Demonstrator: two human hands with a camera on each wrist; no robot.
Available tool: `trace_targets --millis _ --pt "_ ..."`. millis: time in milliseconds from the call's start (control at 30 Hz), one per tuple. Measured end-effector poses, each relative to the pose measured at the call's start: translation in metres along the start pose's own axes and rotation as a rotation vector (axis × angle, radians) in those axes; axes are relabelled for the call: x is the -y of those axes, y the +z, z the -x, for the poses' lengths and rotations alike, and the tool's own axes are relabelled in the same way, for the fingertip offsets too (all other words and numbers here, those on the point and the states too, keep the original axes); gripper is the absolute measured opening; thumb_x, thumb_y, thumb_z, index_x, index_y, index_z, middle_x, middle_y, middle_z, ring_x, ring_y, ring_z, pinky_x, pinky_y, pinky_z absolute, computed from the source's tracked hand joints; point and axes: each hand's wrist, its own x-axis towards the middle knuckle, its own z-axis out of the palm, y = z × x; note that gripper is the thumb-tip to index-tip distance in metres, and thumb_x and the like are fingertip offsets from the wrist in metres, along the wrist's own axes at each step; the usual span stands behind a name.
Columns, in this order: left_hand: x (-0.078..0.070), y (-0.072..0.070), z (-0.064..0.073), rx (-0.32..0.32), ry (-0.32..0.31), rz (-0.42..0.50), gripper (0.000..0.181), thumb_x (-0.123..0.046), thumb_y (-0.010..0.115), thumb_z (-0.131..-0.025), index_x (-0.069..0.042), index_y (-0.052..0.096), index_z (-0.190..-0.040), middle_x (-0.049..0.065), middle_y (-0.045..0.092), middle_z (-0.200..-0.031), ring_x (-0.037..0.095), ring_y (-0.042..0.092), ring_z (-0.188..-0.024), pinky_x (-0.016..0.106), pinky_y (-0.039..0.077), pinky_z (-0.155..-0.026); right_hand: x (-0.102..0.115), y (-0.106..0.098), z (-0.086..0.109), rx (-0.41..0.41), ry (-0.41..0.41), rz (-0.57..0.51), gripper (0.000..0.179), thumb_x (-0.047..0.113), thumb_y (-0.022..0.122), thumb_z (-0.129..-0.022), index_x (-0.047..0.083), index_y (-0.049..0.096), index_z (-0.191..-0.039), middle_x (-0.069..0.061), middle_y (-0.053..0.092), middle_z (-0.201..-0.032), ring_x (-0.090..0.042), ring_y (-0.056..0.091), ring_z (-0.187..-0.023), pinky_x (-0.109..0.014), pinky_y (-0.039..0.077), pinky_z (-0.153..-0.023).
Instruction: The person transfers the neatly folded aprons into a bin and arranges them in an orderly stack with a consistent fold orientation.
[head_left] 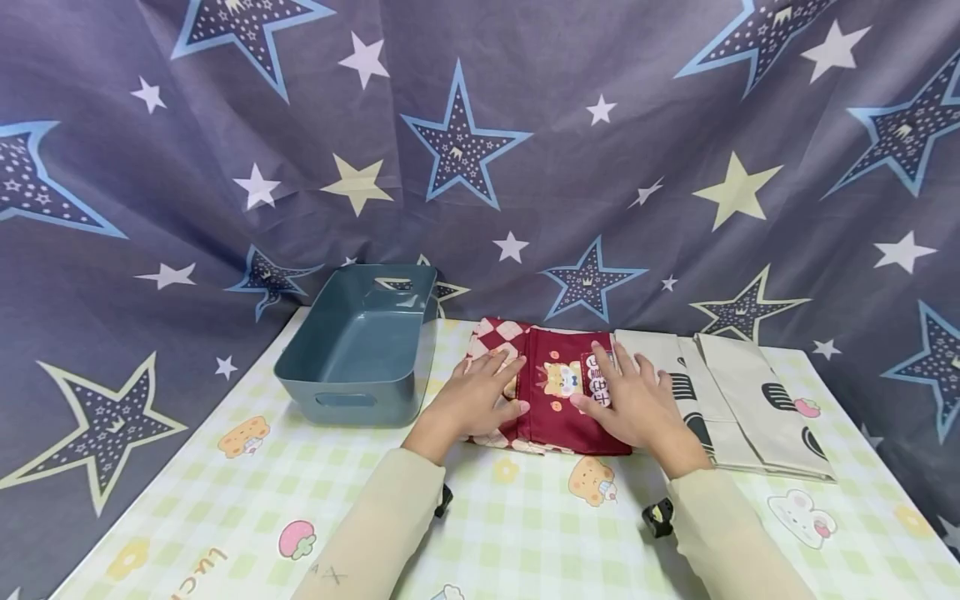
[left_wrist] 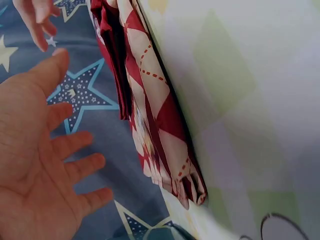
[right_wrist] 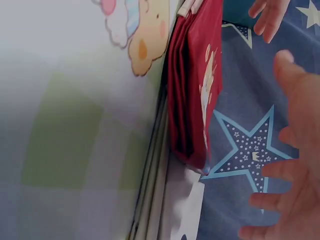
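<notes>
In the head view a folded dark red cloth [head_left: 551,421] with a cartoon animal and lettering lies over a folded red-and-cream checked cloth [head_left: 498,333]. My left hand [head_left: 480,400] hovers over the checked part, fingers spread. Over the right edge of the red cloth is my right hand [head_left: 637,404], also with spread fingers. Both wrist views show a gap between the palms and the folded layers, and neither hand grips anything. Just right of the red cloth lies a folded cream cloth [head_left: 742,400] with dark printed shapes, partly covered by my right hand.
A blue-grey plastic bin [head_left: 386,404] with handle slots stands at the back left of the table. The green-checked tablecloth [head_left: 525,542] carries cartoon prints. Close behind the table hangs a dark curtain [head_left: 495,237] with stars.
</notes>
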Motion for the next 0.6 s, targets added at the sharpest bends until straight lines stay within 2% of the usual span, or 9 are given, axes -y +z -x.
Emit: trace_targets --millis 133,433,600 --pt "0.0 0.002 -0.006 -0.012 -0.018 0.033 0.072 -0.052 0.057 -0.101 -0.021 0.034 -0.162 0.016 0.033 -0.164 0.038 0.032 -0.149 0.061 0.025 -0.12 -0.005 0.001 -0.003 -0.018 0.004 0.001 0.086 0.052 0.064 -0.097 0.01 0.028 -0.162 -0.027 0.032 -0.16 -0.055 0.037 -0.137 -0.078 0.03 -0.103" --pt "0.003 0.01 -0.018 -0.04 -0.031 0.067 0.064 -0.042 0.062 -0.101 -0.016 0.043 -0.157 0.014 0.048 -0.152 0.037 0.046 -0.137 0.059 0.035 -0.113 -0.021 0.005 -0.013 -0.085 -0.018 -0.038 0.075 0.034 0.067 -0.098 0.004 0.035 -0.158 -0.031 0.051 -0.141 -0.054 0.054 -0.118 -0.07 0.044 -0.095" --pt "0.006 0.015 -0.023 -0.052 -0.06 0.186 0.061 -0.036 0.062 -0.102 -0.012 0.046 -0.155 0.019 0.045 -0.155 0.04 0.04 -0.144 0.059 0.034 -0.116 -0.03 0.009 -0.019 -0.1 0.006 -0.155 0.066 0.023 0.067 -0.098 -0.005 0.04 -0.152 -0.032 0.06 -0.121 -0.046 0.063 -0.105 -0.061 0.051 -0.091"
